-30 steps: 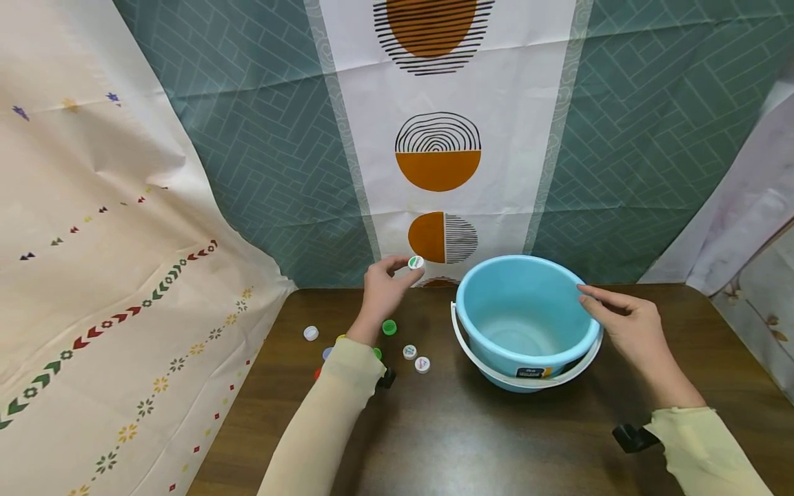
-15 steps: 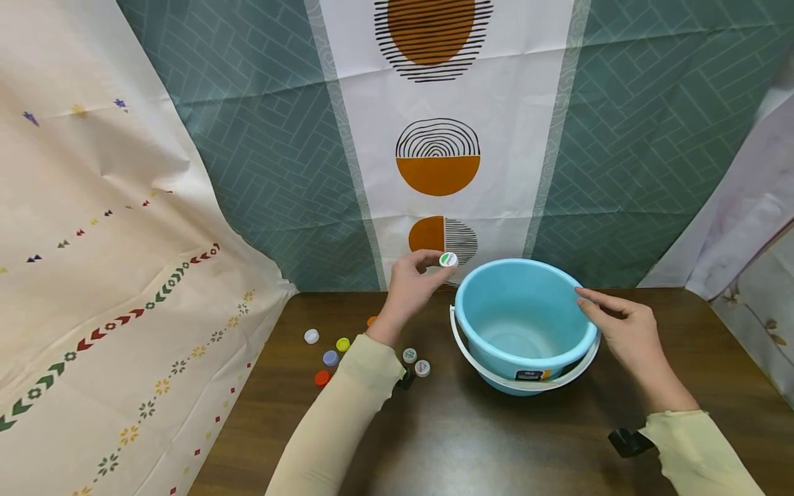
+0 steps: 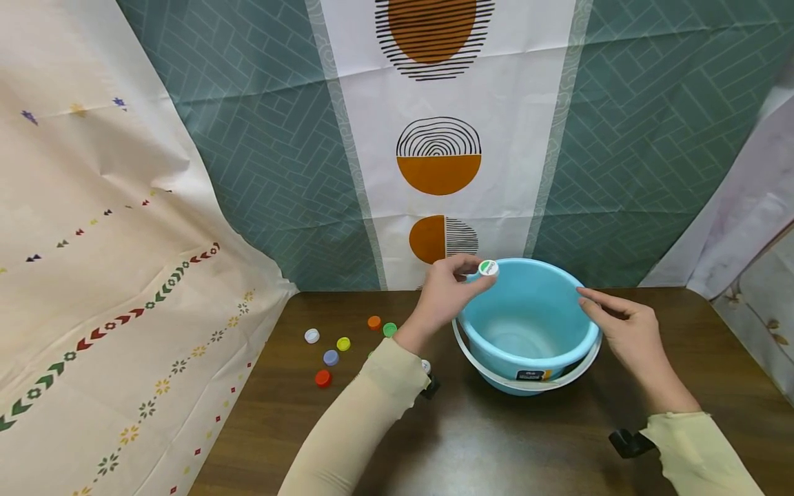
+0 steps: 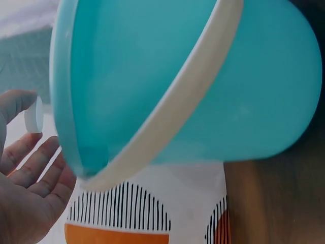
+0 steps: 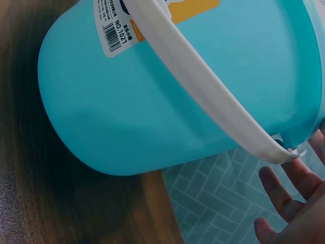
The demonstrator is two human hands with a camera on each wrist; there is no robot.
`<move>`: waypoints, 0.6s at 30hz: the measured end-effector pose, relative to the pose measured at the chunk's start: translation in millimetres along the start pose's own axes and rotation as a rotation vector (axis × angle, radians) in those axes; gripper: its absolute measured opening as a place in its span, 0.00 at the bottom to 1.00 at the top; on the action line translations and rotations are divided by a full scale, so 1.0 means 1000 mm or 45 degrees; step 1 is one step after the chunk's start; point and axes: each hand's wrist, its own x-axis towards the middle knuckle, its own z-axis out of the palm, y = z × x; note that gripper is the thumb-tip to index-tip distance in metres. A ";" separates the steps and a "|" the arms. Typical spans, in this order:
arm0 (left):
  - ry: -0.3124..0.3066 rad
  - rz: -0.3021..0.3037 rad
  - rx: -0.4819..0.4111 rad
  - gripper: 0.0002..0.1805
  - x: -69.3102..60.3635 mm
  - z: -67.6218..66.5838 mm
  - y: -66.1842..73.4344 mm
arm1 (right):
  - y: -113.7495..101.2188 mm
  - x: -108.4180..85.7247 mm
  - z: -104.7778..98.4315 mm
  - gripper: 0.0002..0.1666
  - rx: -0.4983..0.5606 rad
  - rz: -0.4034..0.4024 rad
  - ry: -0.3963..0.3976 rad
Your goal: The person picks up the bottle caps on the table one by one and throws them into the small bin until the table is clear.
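Note:
My left hand pinches a white bottle cap with green print between thumb and fingertip. It holds the cap at the left rim of a light blue bucket. In the left wrist view the cap appears edge-on beside the rim, the other fingers spread below it. At the bucket's right side, my right hand grips the rim with thumb and index finger. The right wrist view shows other fingers under the rim, near the end of the white handle.
Several loose caps lie on the brown table left of the bucket, among them a red cap, an orange cap and a blue cap. My left forearm covers part of that area. A patterned cloth hangs behind.
My left hand has carried the white cap rightward, from above the table's back edge to the bucket's left rim. The right hand stays at the rim.

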 end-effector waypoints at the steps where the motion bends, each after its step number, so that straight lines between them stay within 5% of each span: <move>1: -0.011 0.005 -0.006 0.18 0.000 0.002 0.001 | 0.000 0.000 0.000 0.26 0.001 -0.001 -0.003; 18: -0.127 0.022 0.084 0.17 0.007 0.036 0.010 | -0.002 0.000 -0.001 0.26 -0.020 0.011 -0.005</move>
